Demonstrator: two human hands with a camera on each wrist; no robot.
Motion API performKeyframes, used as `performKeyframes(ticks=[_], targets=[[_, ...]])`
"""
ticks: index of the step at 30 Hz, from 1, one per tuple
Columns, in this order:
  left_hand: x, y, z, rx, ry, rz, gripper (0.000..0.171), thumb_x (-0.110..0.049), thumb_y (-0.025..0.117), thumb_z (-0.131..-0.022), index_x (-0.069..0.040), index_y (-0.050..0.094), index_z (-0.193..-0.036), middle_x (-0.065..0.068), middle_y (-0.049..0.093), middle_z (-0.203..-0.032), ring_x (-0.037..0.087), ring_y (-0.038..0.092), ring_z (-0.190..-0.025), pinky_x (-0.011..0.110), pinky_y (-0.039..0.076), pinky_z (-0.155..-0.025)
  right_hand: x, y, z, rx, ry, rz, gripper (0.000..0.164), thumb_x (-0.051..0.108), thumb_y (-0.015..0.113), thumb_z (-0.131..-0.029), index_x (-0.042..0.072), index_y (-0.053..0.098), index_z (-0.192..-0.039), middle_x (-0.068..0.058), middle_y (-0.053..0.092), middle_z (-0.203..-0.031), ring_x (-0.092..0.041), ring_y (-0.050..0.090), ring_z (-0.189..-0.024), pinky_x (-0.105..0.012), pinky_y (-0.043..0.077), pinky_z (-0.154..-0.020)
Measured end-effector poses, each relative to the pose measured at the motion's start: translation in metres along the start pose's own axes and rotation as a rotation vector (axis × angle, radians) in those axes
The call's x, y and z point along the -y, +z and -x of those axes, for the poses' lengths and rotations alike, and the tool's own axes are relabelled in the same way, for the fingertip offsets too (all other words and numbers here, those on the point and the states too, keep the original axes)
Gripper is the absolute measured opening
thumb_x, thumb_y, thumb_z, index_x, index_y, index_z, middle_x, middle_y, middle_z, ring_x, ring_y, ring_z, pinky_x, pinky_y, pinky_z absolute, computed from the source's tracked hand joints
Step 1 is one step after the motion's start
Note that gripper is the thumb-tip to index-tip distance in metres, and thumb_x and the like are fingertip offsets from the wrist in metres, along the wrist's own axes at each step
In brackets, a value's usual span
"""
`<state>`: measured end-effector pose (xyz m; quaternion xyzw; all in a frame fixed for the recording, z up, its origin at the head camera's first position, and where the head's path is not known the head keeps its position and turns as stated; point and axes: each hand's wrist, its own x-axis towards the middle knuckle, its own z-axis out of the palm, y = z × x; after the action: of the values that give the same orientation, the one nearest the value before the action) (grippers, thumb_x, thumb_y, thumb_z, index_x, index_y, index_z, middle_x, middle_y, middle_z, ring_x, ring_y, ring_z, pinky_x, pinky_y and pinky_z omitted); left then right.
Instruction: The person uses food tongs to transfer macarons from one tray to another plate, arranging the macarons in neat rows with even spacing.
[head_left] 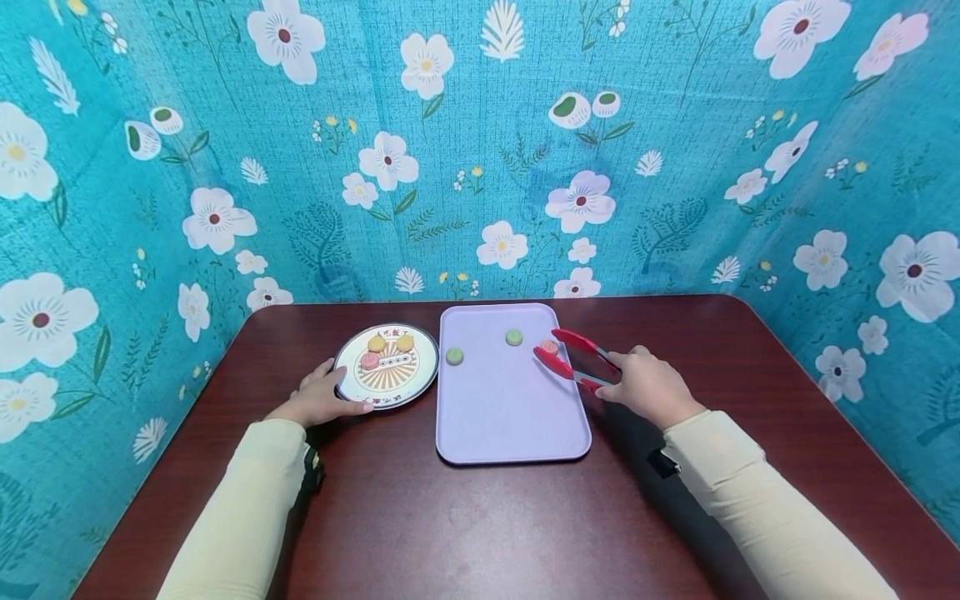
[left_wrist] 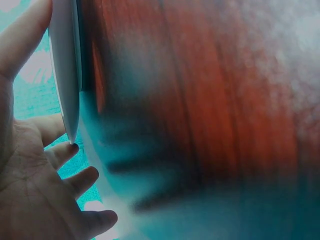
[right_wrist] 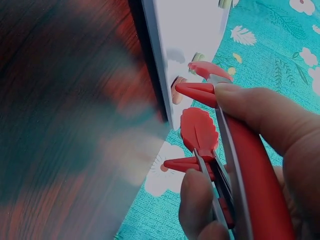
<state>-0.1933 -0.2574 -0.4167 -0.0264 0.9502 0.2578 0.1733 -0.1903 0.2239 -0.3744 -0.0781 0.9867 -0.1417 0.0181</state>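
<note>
In the head view my right hand (head_left: pixel 651 385) holds tongs with red tips (head_left: pixel 553 363) above the right edge of a lilac tray (head_left: pixel 510 425). The tongs' tips are spread, on either side of a pink macaron (head_left: pixel 550 346); contact cannot be told. The right wrist view shows thumb and fingers on the red handles (right_wrist: pixel 255 175). My left hand (head_left: pixel 318 398) rests at the left rim of a round white plate (head_left: pixel 416 379), thumb along its near edge. In the left wrist view the other fingers (left_wrist: pixel 82 180) are spread, near the plate's edge (left_wrist: pixel 65 65).
Two green macarons, one toward the back (head_left: pixel 513 337) and one at the left (head_left: pixel 454 357), lie on the tray. The plate bears yellow macarons (head_left: pixel 405 342) and a pink one (head_left: pixel 370 361). A flowered teal cloth (head_left: pixel 465 167) hangs behind the dark table (head_left: pixel 450 533).
</note>
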Motion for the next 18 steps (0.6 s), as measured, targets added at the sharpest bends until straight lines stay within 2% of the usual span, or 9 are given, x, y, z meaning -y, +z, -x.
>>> performKeyframes(ticks=[18], targets=[[0.0017,0.0004,-0.0015,-0.007,0.018,-0.012,0.113,-0.059,0.073,-0.074,0.003,0.019,-0.151,0.03,0.006,-0.154,0.052,0.01,-0.136,0.073,0.013,-0.105,-0.0008,-0.0007,-0.0009,0.002,-0.005,0.006,0.07,0.023,0.087,-0.069,-0.006,0.059,-0.127,-0.022,0.058,-0.096,-0.025,0.057,-0.071,-0.036,0.055,-0.052]])
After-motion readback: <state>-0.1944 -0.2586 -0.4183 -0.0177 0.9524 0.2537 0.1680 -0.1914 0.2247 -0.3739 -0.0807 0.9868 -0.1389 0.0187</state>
